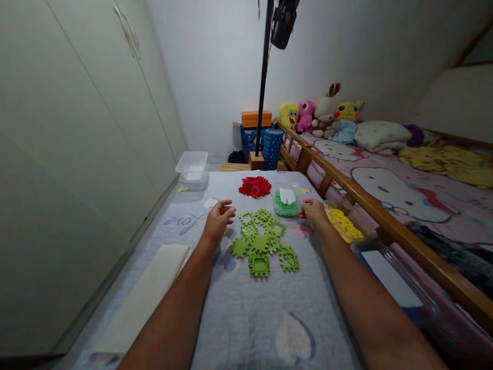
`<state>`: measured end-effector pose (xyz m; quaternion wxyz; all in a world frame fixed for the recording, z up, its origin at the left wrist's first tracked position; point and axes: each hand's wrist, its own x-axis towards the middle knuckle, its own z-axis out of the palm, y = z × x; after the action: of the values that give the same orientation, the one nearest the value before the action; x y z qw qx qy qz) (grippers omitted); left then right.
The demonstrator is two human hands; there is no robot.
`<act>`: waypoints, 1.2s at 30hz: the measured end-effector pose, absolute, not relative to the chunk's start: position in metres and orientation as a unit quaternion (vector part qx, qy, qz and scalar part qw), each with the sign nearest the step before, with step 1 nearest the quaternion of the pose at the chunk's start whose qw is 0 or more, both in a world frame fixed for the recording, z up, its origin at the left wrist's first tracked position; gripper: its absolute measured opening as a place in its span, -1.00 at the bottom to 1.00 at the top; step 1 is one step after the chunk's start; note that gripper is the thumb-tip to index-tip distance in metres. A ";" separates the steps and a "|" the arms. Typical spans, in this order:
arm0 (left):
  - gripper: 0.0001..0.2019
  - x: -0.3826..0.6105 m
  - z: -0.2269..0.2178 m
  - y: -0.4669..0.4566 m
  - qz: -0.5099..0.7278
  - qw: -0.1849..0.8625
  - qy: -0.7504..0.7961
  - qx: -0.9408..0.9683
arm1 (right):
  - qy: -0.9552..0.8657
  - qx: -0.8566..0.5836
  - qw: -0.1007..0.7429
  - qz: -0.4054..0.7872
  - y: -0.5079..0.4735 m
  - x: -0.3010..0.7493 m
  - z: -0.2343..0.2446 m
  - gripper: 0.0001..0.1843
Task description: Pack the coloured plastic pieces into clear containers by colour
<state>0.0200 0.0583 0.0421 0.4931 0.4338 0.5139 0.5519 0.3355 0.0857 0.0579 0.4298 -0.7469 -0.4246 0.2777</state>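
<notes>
My left hand (219, 222) hovers to the left of a loose pile of olive-green interlocking puzzle tiles (259, 245), its fingers loosely curved and apart, with nothing in them. The tiles have toothed edges; some are solid and others have cut-out centres. My right hand (313, 211) is beside the right wall of a clear plastic box (288, 208) of brighter green pieces with a white paper on top. Its fingers look slightly bent and apart; whether they touch the box I cannot tell. Behind the olive tiles lies a heap of red tiles (254, 186).
On the right is a clear box of yellow pieces (344, 223), with another clear container (393, 277) nearer. Clear tubs (192, 163) stand at the back left. A folded white cloth (162, 282) lies left. A wooden bed rail (346, 185) borders the right; a dark pole (263, 77) rises behind.
</notes>
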 end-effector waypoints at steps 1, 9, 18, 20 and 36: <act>-0.43 0.018 0.041 0.059 0.556 0.489 0.518 0.429 | -0.434 -0.757 0.414 0.261 0.085 0.337 0.058 -0.82; -0.48 0.009 0.027 0.062 0.580 0.446 0.547 0.407 | -0.672 -0.717 0.183 -0.031 0.076 0.304 0.071 -0.61; -0.52 0.001 0.010 0.063 0.583 0.425 0.555 0.414 | -0.749 -0.659 0.060 -0.038 0.090 0.294 0.073 -0.72; -0.52 0.001 0.010 0.063 0.580 0.424 0.555 0.419 | -0.739 -0.670 0.048 -0.044 0.099 0.305 0.075 -0.71; -0.54 0.001 0.011 0.063 0.568 0.433 0.548 0.435 | -0.654 -0.755 -0.024 -0.032 0.138 0.389 0.098 -0.83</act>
<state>0.0012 0.0631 0.0106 0.4332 0.4352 0.5479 0.5681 0.3892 0.1383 0.0979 -0.0244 -0.7553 -0.6542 -0.0316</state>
